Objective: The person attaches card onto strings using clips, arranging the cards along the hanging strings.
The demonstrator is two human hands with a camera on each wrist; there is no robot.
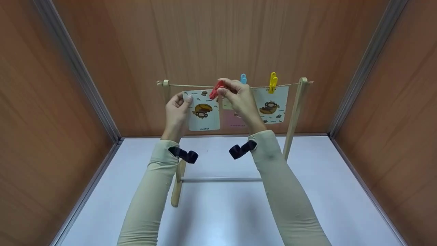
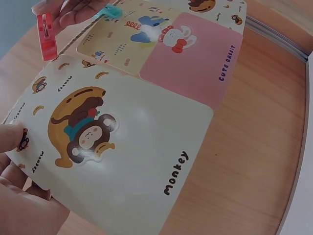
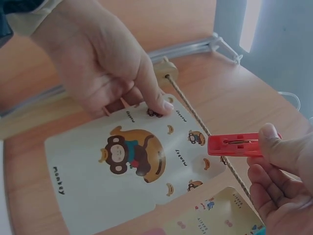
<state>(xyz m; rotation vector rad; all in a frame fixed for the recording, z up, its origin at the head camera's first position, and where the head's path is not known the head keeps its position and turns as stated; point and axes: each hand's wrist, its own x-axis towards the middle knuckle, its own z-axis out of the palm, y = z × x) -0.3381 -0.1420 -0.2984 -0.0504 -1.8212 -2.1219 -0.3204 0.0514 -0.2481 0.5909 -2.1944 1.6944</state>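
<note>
My left hand (image 1: 178,111) pinches the upper left edge of a white monkey card (image 1: 203,119) between thumb and fingers. The card's top edge lies along a twine line (image 3: 188,105). In the head view, my right hand (image 1: 240,99) holds a red clothespin (image 1: 216,90) by its handle end near the card's upper right corner. Seen from the right wrist, the clothespin (image 3: 234,145) lies over the twine beside the card's edge; whether it bites the card cannot be told. A yellow and pink rabbit card (image 2: 181,58) hangs just right of it, partly behind my right hand.
A second monkey card (image 1: 280,102) hangs at the right under a yellow clothespin (image 1: 273,83). A blue clothespin (image 1: 243,78) stands on the line above the rabbit card. Wooden posts (image 1: 294,119) hold the twine, with a rod (image 1: 222,179) low between them. Wooden panels (image 1: 211,41) surround the white table (image 1: 211,218).
</note>
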